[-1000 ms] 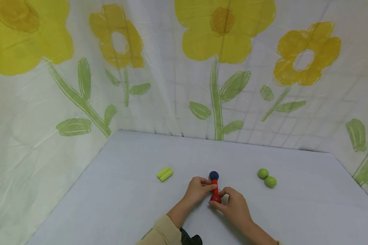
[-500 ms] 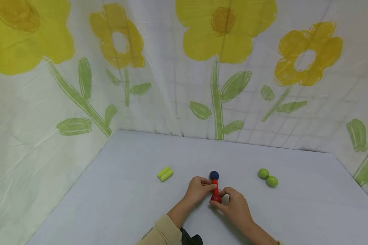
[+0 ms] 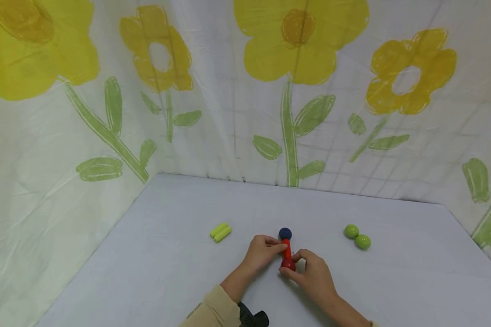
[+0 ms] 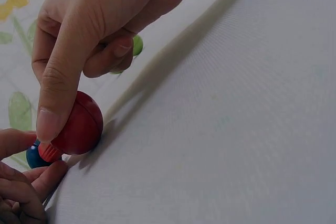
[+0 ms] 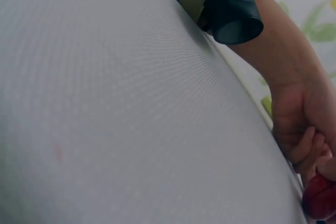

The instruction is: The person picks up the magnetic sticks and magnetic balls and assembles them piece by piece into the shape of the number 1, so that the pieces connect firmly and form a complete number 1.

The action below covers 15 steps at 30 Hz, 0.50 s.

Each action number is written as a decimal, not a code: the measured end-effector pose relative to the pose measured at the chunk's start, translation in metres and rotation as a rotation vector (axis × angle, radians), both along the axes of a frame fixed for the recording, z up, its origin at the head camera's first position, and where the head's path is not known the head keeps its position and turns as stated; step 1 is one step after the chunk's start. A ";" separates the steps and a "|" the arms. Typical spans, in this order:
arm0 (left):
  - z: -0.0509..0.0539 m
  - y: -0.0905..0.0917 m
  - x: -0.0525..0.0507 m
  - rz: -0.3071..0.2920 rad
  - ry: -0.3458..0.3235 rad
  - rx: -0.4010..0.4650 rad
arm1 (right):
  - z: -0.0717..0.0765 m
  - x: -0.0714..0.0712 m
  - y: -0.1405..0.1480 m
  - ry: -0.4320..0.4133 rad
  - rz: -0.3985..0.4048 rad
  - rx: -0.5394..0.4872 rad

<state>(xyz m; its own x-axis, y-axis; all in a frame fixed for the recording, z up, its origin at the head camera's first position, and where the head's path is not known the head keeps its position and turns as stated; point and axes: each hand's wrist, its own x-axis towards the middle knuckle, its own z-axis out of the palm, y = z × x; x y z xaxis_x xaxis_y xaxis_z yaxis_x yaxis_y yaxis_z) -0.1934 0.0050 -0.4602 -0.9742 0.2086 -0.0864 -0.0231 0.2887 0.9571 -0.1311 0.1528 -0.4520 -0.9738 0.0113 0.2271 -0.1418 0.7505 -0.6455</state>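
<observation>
A short red rod (image 3: 287, 252) joins a dark blue ball (image 3: 285, 233) at its far end to a red ball (image 3: 288, 264) at its near end. My left hand (image 3: 261, 253) pinches the rod from the left, its thumb on top. From the right, my right hand (image 3: 316, 276) grips the red ball between thumb and index finger. The left wrist view shows the red ball (image 4: 81, 127) large under the right fingers, with the blue ball (image 4: 35, 156) partly hidden behind it. In the right wrist view only part of the red ball (image 5: 319, 198) appears.
Two yellow-green rods (image 3: 220, 232) lie side by side left of the hands on the white table (image 3: 147, 254). Two green balls (image 3: 363, 241) sit to the right. A curtain with painted flowers (image 3: 212, 150) stands behind the table. A black device (image 5: 233, 11) is on the left wrist.
My left hand and forearm have shifted very slightly left, and the thumb has slid a little on the rod. The right hand keeps its grip on the red ball.
</observation>
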 end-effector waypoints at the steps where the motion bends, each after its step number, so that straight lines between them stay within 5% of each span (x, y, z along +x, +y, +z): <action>1: 0.000 -0.001 -0.001 -0.001 -0.003 0.005 | 0.000 0.000 0.000 -0.004 -0.002 0.001; 15: 0.003 -0.018 -0.013 0.050 -0.031 0.012 | 0.000 -0.012 -0.001 -0.042 -0.031 -0.006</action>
<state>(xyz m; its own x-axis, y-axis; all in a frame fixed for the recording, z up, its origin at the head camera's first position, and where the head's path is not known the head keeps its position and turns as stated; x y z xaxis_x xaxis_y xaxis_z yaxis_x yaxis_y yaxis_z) -0.2065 -0.0133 -0.4575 -0.9803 0.1606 -0.1149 -0.0673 0.2751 0.9591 -0.1433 0.1520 -0.4525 -0.9817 0.0429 0.1857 -0.0911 0.7501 -0.6551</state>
